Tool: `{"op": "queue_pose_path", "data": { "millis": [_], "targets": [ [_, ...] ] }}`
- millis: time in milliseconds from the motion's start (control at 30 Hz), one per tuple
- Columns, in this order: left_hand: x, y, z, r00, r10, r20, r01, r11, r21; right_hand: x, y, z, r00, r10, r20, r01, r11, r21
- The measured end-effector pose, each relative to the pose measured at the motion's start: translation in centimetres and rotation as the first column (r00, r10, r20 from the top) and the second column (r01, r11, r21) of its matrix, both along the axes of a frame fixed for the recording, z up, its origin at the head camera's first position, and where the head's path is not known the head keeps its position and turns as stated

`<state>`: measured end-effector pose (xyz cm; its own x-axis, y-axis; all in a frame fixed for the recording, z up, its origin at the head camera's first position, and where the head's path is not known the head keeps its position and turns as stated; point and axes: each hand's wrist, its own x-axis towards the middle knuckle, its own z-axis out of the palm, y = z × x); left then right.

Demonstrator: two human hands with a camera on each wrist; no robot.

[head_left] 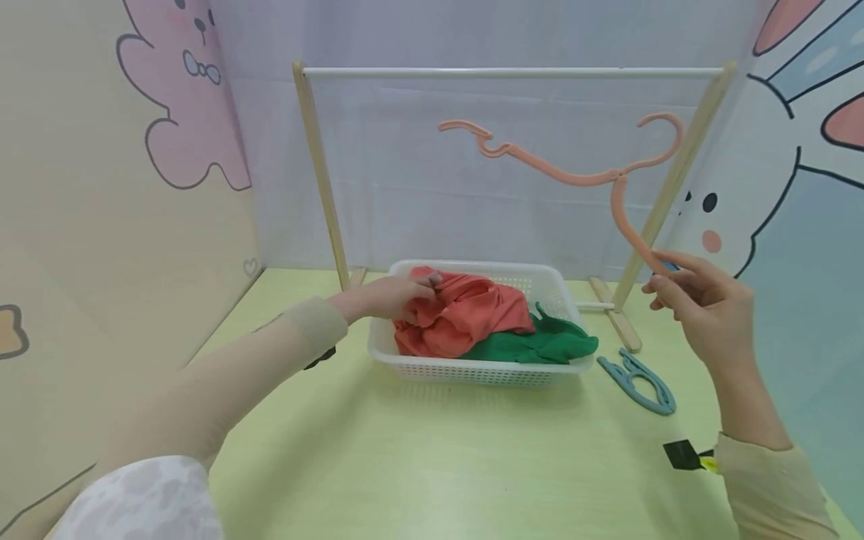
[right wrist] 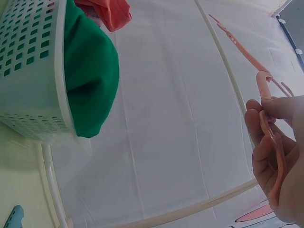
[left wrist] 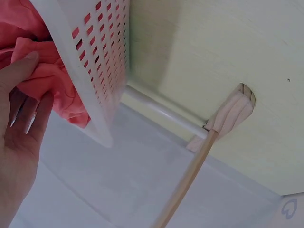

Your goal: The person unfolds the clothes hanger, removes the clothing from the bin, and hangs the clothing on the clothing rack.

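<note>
Head view: left hand pinches red cloth; right hand, fingers curled, grips 1 pink hanger.

There is one basket, and one table is under it. In the basket are one red cloth and one green cloth, so two cloths. One pink hanger is up higher than the basket, and one blue hanger lies to its right, which makes two hangers. One left hand is over the left side of the basket and one right hand is off to its right: two hands. One rack has one top bar, and two posts, one on each side of the basket. One pink bear picture is to its left, and one white bunny picture to its right.
</note>
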<state>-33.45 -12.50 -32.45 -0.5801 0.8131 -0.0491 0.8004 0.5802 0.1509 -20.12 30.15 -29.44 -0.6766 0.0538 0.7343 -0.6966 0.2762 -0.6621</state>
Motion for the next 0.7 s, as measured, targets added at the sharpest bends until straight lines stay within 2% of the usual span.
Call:
{"op": "queue_pose_path", "data": {
  "millis": [133, 233, 333, 467, 567, 700],
  "targets": [
    [-0.7, 0.1, 0.2, 0.999, -0.003, -0.051, 0.007, 0.997, 0.077, 0.0, 0.0, 0.1, 1.0, 0.0, -0.005, 0.0, 1.0, 0.001],
    [-0.9, 0.0, 0.9, 0.999, 0.042, 0.009, -0.043, 0.99, 0.138, 0.1, 0.1, 0.1, 1.0, -0.026, -0.003, 0.026, 0.999, 0.024],
    [-1.1, -0.3, 2.0, 0.993, 0.097, 0.063, -0.109, 0.967, 0.23, 0.2, 0.2, 0.2, 0.998, -0.058, 0.003, 0.058, 0.997, 0.044],
    [-1.2, -0.7, 4.2, 0.984, 0.143, 0.104, -0.172, 0.916, 0.363, 0.3, 0.2, 0.3, 1.0, -0.024, 0.002, 0.024, 0.999, 0.023],
    [-1.0, -0.8, 6.2, 0.978, 0.148, 0.15, -0.202, 0.863, 0.463, 0.2, 0.3, 0.2, 0.999, 0.036, -0.015, -0.037, 0.999, -0.011],
    [-0.9, -1.0, 9.0, 0.967, 0.184, 0.174, -0.251, 0.795, 0.552, 0.2, 0.3, 0.2, 0.998, 0.047, -0.028, -0.048, 0.999, -0.015]
  ]
}}
